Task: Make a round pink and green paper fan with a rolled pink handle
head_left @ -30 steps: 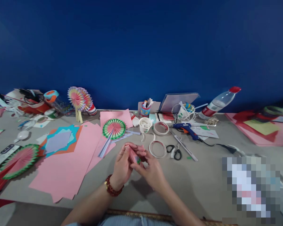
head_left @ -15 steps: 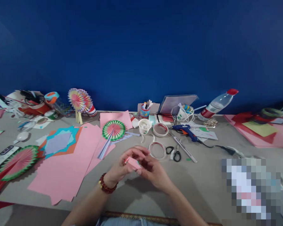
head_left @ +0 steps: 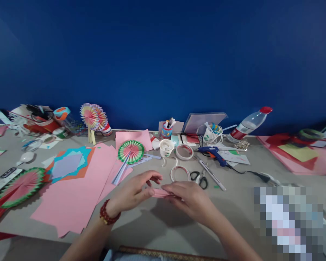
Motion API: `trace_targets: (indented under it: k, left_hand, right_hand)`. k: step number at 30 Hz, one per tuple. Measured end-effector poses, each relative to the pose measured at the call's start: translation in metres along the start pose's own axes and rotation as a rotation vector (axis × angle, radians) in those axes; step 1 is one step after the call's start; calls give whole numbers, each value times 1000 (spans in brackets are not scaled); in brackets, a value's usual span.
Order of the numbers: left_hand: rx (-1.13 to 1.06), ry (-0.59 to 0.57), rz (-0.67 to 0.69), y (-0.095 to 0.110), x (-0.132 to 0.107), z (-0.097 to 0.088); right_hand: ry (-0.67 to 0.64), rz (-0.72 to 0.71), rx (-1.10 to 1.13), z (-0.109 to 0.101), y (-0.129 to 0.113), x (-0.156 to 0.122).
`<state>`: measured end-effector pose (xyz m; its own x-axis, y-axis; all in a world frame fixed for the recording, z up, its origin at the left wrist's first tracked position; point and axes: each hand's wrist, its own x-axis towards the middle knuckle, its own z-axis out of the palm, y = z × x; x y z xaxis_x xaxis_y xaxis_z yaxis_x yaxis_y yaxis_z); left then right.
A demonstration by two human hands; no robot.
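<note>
Both my hands meet over the grey table near its front edge, pinching a small folded strip of pink paper (head_left: pixel 159 193) that lies almost flat. My left hand (head_left: pixel 134 191), with a red bead bracelet at the wrist, grips the strip's left end. Its right end is held by the closed fingers of my right hand (head_left: pixel 188 197). Just beyond my hands lie a white tape ring (head_left: pixel 180 173) and black-handled scissors (head_left: pixel 201 178). A round pink-and-green pleated paper fan (head_left: pixel 130 151) lies to the upper left of my hands.
Large pink paper sheets (head_left: pixel 78 185) cover the table's left. A blue glue gun (head_left: pixel 212 152) with its cord, paper cups, a pen cup, a tilted water bottle (head_left: pixel 248 124) and more paper fans stand behind. Red and pink paper is stacked far right (head_left: pixel 301 152). A blurred patch sits lower right.
My hands have lowered and moved apart a little. The pink folded strip has turned from upright to nearly flat between them. The view has tipped slightly.
</note>
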<state>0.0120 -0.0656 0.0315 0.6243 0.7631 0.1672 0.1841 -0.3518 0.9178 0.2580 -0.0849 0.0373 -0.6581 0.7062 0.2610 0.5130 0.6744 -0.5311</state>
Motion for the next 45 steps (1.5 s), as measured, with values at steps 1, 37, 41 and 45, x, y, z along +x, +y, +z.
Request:
trace_targets:
  k: [1,37,41,45]
  left_hand:
    - [50,-69,-4,-2,-1,-6]
    - [553,290,236,25,16,-15]
    - [330,425,117,17,14,-21]
    - [64,486,-73,9,12,-22]
  right_hand:
    - [-24,-42,-53,-7,0,0]
    - [90,183,-108,-44,20,14]
    - [177,264,169,-36,37,13]
    - [260,415,486,-24,44,9]
